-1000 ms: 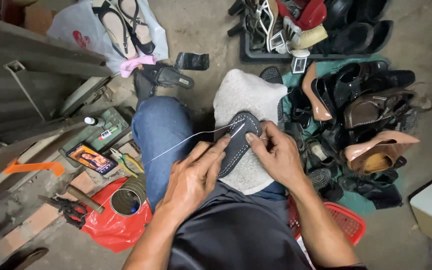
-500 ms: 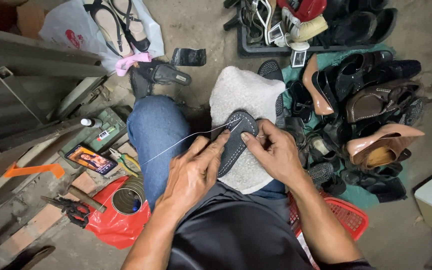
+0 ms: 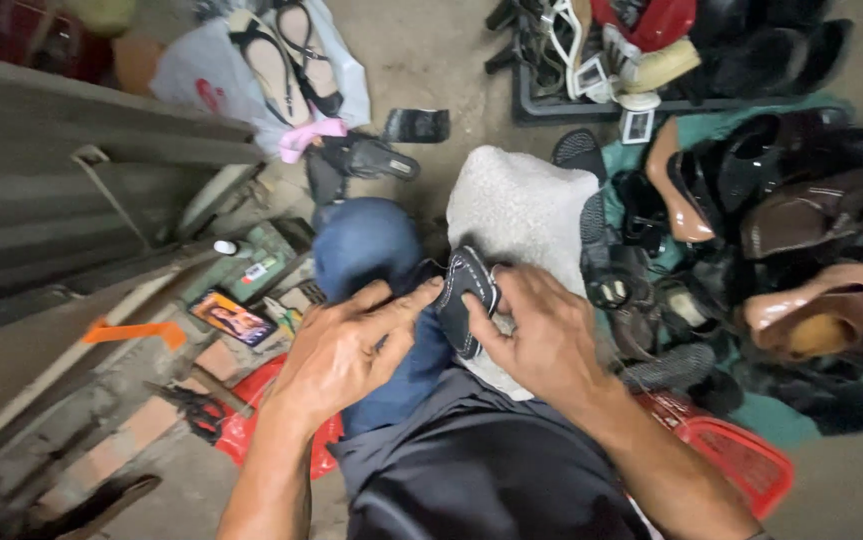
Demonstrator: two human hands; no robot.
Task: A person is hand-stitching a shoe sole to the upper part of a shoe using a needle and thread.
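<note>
A dark shoe sole with pale stitching along its edge (image 3: 465, 296) rests on a grey-white cloth (image 3: 519, 215) draped over my right knee. My right hand (image 3: 541, 335) grips the sole from the right, thumb pressed on its lower edge. From the left, my left hand (image 3: 346, 350) reaches in with its fingertips touching the sole's left side. No thread shows in this view. My left knee in blue jeans (image 3: 366, 245) sits just behind the left hand.
A heap of shoes (image 3: 781, 230) lies to the right on a green sheet. A black crate of footwear (image 3: 651, 60) stands at the top. Sandals (image 3: 281, 55) lie on a plastic bag. A tool tray (image 3: 251, 275), a red bag (image 3: 251, 430) and a red basket (image 3: 741, 455) sit nearby.
The taut white thread stretched to the left is no longer seen. My left hand has moved in against the sole, and the sole now sits more upright between both hands.
</note>
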